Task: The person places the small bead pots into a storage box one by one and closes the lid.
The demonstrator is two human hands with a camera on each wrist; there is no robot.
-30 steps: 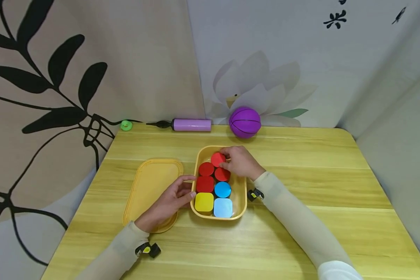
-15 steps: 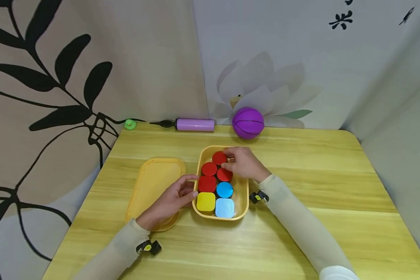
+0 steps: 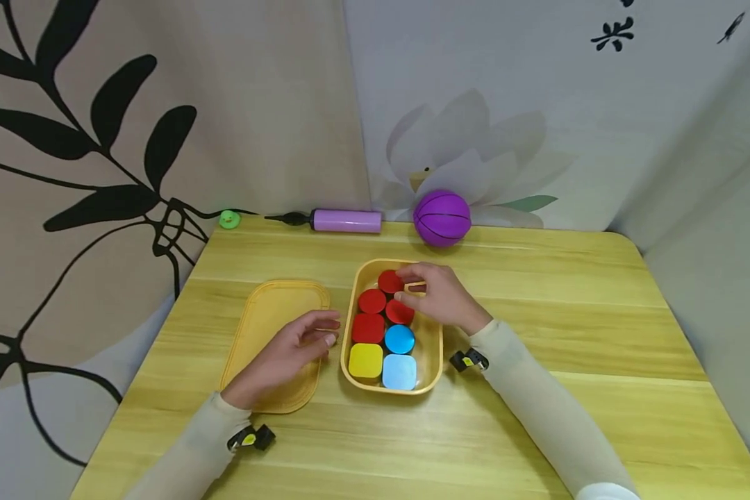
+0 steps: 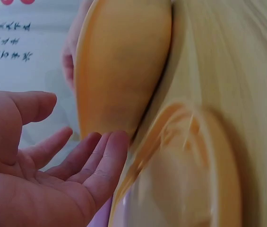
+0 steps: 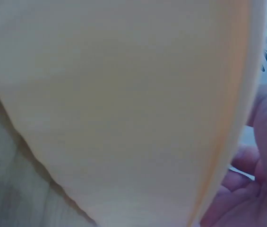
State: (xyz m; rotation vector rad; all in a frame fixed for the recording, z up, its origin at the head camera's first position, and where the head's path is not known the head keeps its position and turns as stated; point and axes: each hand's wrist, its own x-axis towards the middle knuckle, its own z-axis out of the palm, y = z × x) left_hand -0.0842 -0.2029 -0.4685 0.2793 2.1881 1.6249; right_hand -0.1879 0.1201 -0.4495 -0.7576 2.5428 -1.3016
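Note:
A yellow-orange box (image 3: 438, 361) stands in the middle of the table in the head view. Inside it lie several red blocks (image 3: 368, 328), a blue round block (image 3: 399, 339), a light blue square block (image 3: 399, 372) and a yellow square block (image 3: 365, 360). My right hand (image 3: 440, 297) hovers over the far right rim, fingers and thumb apart beside the far red round block (image 3: 390, 281); nothing is gripped. Just left of the box, above the lid (image 3: 269, 312), my left hand (image 3: 290, 354) has loosely bent fingers and holds nothing. The left wrist view shows its fingertips near the box's outer wall (image 4: 124, 61).
Along the table's back edge lie a small green duck (image 3: 229, 219), a purple hand pump (image 3: 346, 221) and a purple ball (image 3: 442, 219). The wooden table (image 3: 537, 417) meets patterned cloth behind it.
My left hand has let go of the box's left rim and drawn back to the left. The right hand's fingers have come away from the far red round block, which now sits in the box.

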